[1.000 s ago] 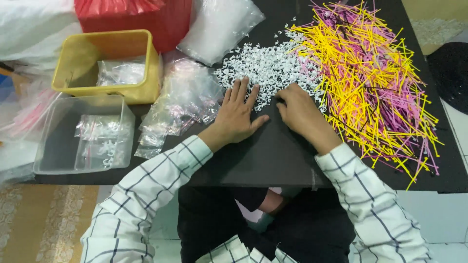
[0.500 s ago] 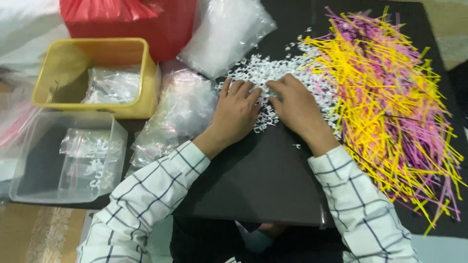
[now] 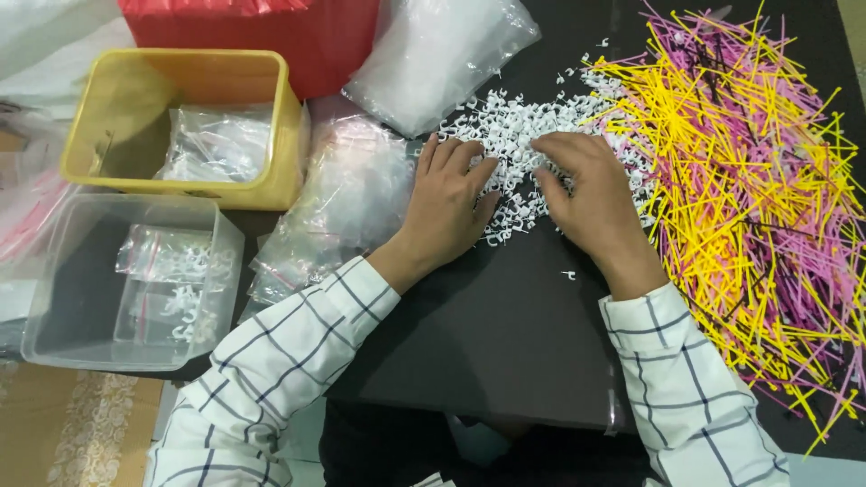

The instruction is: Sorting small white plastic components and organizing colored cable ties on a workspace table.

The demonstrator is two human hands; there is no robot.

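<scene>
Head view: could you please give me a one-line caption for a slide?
Both hands, left hand and right hand, rest flat on a pile of small white plastic clips beside yellow and pink sticks.

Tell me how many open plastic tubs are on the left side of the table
2. A yellow tub sits at the upper left with clear bags inside; a clear tub sits just below it, holding small bagged white clips. Others may lie outside the view.

- A single head view looks steeply down from above the black table (image 3: 505, 343), close over it.
- The table's near edge lies at the bottom of the frame, its far side at the top.
- The table nearly fills the frame.
</scene>
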